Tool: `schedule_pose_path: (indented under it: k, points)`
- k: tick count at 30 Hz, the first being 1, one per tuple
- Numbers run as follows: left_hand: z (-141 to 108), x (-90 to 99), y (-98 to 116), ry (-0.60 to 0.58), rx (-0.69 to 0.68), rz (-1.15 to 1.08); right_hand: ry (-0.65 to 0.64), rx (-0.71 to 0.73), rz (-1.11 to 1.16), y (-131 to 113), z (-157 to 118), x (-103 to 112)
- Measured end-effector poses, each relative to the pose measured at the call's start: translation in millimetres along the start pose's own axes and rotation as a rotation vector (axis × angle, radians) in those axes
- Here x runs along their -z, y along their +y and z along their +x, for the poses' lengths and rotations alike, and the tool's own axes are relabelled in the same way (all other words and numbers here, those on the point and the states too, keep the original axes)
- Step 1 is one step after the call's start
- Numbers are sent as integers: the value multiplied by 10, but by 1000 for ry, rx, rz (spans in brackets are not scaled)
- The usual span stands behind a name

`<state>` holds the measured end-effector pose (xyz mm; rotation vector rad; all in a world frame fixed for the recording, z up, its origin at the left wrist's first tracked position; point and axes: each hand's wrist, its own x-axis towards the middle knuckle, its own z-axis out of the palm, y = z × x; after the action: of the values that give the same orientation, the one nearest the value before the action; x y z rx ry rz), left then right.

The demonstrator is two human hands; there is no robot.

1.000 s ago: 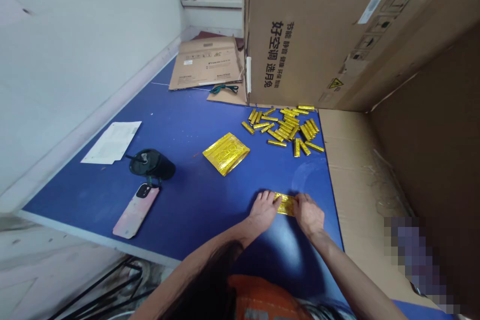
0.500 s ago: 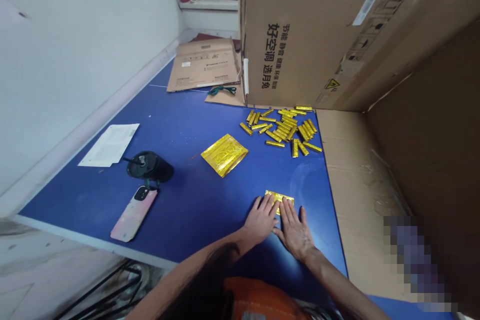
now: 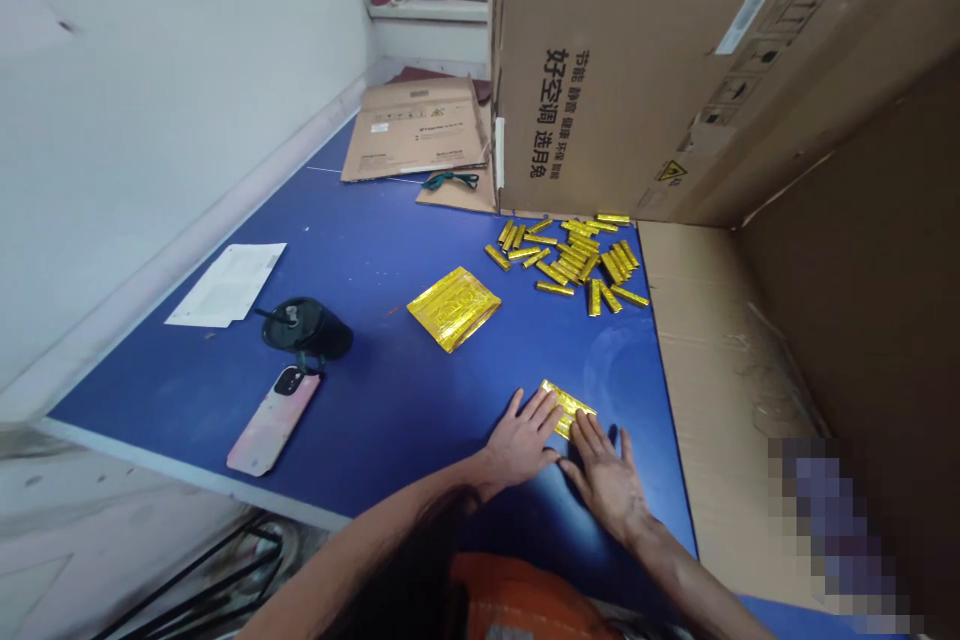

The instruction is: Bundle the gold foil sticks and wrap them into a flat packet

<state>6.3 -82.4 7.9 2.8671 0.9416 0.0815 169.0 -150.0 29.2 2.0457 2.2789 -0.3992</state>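
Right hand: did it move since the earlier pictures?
Yes. The right hand slid back, farther from the flat gold foil packet.

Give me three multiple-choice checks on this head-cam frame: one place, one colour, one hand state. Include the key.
1. Where does the pink-cased phone lie?
A. On the cardboard flap
B. On the blue table, beside the black cup
C. On the white paper sheet

2. What colour is the foil strip at the hands?
A. Silver
B. Red
C. Gold

3. What is the right hand doing?
A. Lying open, its fingers spread at the strip
B. Clenched in a fist
C. Lifting the phone

1 B: the phone lies on the blue surface, just below the cup.
2 C: the strip shows a shiny gold face.
3 A: the palm is open and the fingers reach the strip's edge.
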Motion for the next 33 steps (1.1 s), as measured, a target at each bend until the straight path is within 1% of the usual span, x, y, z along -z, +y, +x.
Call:
schedule_pose_path:
  k: [1, 3, 6, 9, 12, 16, 20, 22, 24, 28, 31, 33]
  points:
    - [0, -1, 1, 1, 0, 2, -22, -15, 32, 26, 63, 100]
    - [0, 4, 3, 0, -5, 10, -54, -121, 97, 54, 252, 292]
    - [-4, 28, 3, -1, -9, 17, -59, -170, 105, 54, 611, 461]
    - [-7, 46, -3, 4, -13, -11, -136, -194, 116, 41, 900, 470]
    - [0, 55, -11, 1, -15, -36, -208, -209, 122, 43, 1027, 427]
    - [-25, 60, 16, -5, 0, -45, -243, -228, 138, 59, 1040, 425]
    - [-156, 53, 89, -34, -1, -47, -247, -279, 187, 72, 1039, 436]
    - [-223, 50, 92, -43, -5, -50, -243, -325, 220, 84, 1043, 411]
    - [-252, 54, 40, -42, 2, -55, -242, -393, 257, 97, 1034, 360]
    - [-185, 75, -180, -23, 26, -66, -236, -517, 335, 91, 938, 224]
    - [-117, 71, -285, -18, -16, -59, -218, -555, 360, 53, 831, 159]
    - [-98, 53, -279, -7, -5, -42, -206, -564, 349, 30, 776, 160]
